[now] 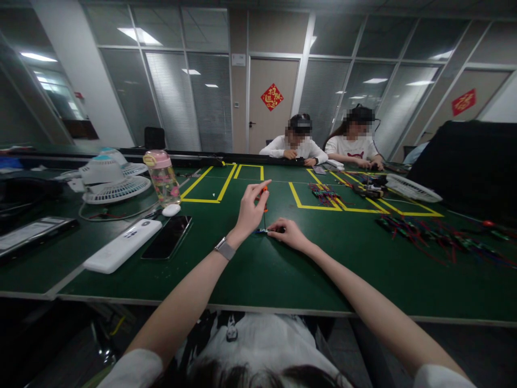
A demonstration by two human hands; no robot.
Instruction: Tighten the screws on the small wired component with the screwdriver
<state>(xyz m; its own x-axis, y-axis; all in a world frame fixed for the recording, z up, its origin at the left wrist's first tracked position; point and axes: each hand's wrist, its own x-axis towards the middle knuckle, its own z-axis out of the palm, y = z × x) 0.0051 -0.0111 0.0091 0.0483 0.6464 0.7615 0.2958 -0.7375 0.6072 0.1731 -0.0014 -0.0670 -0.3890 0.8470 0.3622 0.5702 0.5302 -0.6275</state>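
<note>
My left hand (249, 211) is closed around the orange-and-black handle of a screwdriver (265, 220), which stands upright. Its thin shaft runs down to a small circuit board (262, 231) on the green table. With fingers bent together, my right hand (291, 235) rests on the table and grips the right side of that board. A dark piece shows by the right fingers, too small to name. Where the screwdriver's tip meets the board, the detail is too fine to make out.
A white power bank (125, 245), a black phone (167, 237), a white earbud case (171, 210), a pink-lidded bottle (163, 180) and fans (115, 180) are at left. Wired circuit boards (325, 195) lie inside yellow tape, more boards (444, 237) to the right. Two people sit opposite.
</note>
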